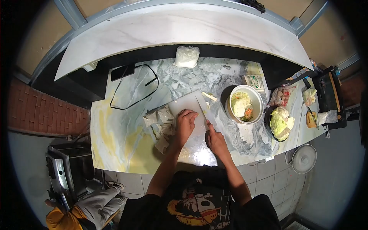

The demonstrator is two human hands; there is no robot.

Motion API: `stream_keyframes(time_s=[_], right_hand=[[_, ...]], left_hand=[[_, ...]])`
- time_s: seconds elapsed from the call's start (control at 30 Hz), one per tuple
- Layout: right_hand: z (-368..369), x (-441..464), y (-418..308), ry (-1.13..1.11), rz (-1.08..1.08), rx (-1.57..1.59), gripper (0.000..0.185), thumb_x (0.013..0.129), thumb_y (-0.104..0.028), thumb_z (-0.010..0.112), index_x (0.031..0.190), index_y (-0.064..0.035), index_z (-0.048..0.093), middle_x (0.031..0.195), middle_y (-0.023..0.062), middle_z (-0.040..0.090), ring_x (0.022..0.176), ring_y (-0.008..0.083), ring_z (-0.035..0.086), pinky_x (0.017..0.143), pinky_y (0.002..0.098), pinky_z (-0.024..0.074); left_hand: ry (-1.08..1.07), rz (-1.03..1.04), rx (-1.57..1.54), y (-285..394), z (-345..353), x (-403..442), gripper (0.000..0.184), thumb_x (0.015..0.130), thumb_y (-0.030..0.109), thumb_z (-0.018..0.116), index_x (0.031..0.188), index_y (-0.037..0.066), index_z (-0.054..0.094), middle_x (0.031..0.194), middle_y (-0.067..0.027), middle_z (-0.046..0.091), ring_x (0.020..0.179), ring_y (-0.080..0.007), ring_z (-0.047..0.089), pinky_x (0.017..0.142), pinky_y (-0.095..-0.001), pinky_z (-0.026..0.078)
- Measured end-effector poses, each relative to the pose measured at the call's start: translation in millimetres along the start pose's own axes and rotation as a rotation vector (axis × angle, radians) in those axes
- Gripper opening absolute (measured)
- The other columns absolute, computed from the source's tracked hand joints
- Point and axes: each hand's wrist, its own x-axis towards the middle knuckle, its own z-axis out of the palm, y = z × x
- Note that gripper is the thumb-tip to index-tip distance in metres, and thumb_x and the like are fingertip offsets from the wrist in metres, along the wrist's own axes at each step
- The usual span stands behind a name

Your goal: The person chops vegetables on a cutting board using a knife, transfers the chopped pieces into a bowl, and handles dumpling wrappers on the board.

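My right hand (pixel 217 141) grips a kitchen knife (pixel 203 107) by its handle, the blade pointing away from me along the right side of a white cutting board (pixel 180 104). On the board, left of the blade, rests my left hand (pixel 186 123), fingers curled and pressed down; what lies beneath them is hidden. Pale, crumpled, paper-like pieces (pixel 163 122) lie against the board's left edge. A small pale strip (pixel 209 96) is just beyond the knife tip. To the right stands a white tub (pixel 259 115) with chopped vegetables (pixel 248 112) and a pale green chunk in it.
A cabbage (pixel 281 124) sits in a dark bowl at the right, near bagged food (pixel 283 96). A bag of white powder (pixel 187 56) stands at the back. A black strap (pixel 132 107) lies back left. Another person (pixel 88 209) is at lower left.
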Motion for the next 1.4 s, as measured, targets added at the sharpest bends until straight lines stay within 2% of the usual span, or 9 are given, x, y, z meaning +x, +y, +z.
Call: stream_keyframes(time_s=[0.27, 0.57, 0.9, 0.97, 1.07, 1.17, 1.4], right_hand=[[2.3, -3.1, 6.6, -0.01, 0.013, 0.035, 0.058, 0.089, -0.003, 0.05, 0.144, -0.0065, 0.032, 0.071, 0.0289, 0.06, 0.069, 0.049, 0.06, 0.063, 0.0559, 0.0456], [5.6, -5.2, 11.0, -0.029, -0.066, -0.028, 0.056, 0.089, -0.003, 0.051, 0.143, -0.0054, 0.036, 0.072, 0.0262, 0.059, 0.065, 0.0443, 0.059, 0.06, 0.0501, 0.0448], [3.9, -5.9, 11.0, -0.026, -0.118, 0.002, 0.057, 0.089, -0.003, 0.051, 0.144, -0.0049, 0.034, 0.073, 0.0266, 0.06, 0.066, 0.0456, 0.059, 0.06, 0.0506, 0.0458], [1.9, -5.6, 9.4, -0.113, -0.028, -0.007, 0.062, 0.088, -0.006, 0.056, 0.146, -0.0093, 0.034, 0.084, 0.0267, 0.061, 0.076, 0.0447, 0.06, 0.068, 0.0514, 0.0475], [2.4, -3.8, 12.2, -0.132, 0.003, 0.073, 0.062, 0.088, -0.006, 0.056, 0.146, -0.0117, 0.034, 0.083, 0.0271, 0.061, 0.076, 0.0456, 0.06, 0.068, 0.0524, 0.0476], [-1.4, -2.1, 8.7, -0.104, -0.055, 0.03, 0.062, 0.088, -0.006, 0.055, 0.146, -0.0142, 0.034, 0.083, 0.0282, 0.062, 0.075, 0.0465, 0.061, 0.068, 0.0539, 0.0475], [2.9, 4.7, 14.8, -0.151, 0.012, -0.012, 0.064, 0.089, -0.01, 0.056, 0.147, -0.0186, 0.032, 0.079, 0.0275, 0.063, 0.074, 0.0472, 0.061, 0.068, 0.0555, 0.0483]], left_hand=[[-0.083, -0.098, 0.001, 9.1, -7.4, 7.5, 0.007, 0.078, 0.002, 0.068, 0.084, 0.002, 0.071, 0.083, -0.0109, 0.066, 0.08, -0.0317, 0.063, 0.072, -0.0391, 0.05], [-0.048, -0.116, 0.008, 0.7, -1.1, 4.4, 0.007, 0.077, 0.002, 0.069, 0.083, 0.004, 0.072, 0.083, -0.0089, 0.066, 0.079, -0.0282, 0.064, 0.072, -0.0369, 0.051], [-0.064, -0.111, 0.024, 2.3, -2.3, 6.0, 0.006, 0.077, 0.005, 0.069, 0.083, 0.005, 0.072, 0.083, -0.0088, 0.066, 0.078, -0.0285, 0.063, 0.072, -0.037, 0.051], [-0.065, -0.099, 0.036, -0.8, -1.2, 5.2, 0.007, 0.077, 0.005, 0.07, 0.083, 0.005, 0.072, 0.083, -0.0088, 0.066, 0.078, -0.0284, 0.063, 0.072, -0.0369, 0.05], [-0.067, -0.073, 0.014, -2.0, -1.6, 6.4, 0.007, 0.077, 0.004, 0.07, 0.084, 0.005, 0.072, 0.083, -0.0085, 0.066, 0.078, -0.0282, 0.063, 0.073, -0.0368, 0.05], [-0.068, -0.076, 0.012, -4.2, -0.3, 5.1, 0.008, 0.077, 0.003, 0.07, 0.084, 0.005, 0.072, 0.082, -0.0082, 0.066, 0.078, -0.0282, 0.063, 0.073, -0.0369, 0.05], [-0.074, -0.065, 0.048, -4.4, 0.3, 3.4, 0.009, 0.077, 0.004, 0.069, 0.085, 0.005, 0.072, 0.084, -0.0083, 0.066, 0.081, -0.0277, 0.063, 0.075, -0.0372, 0.05]])
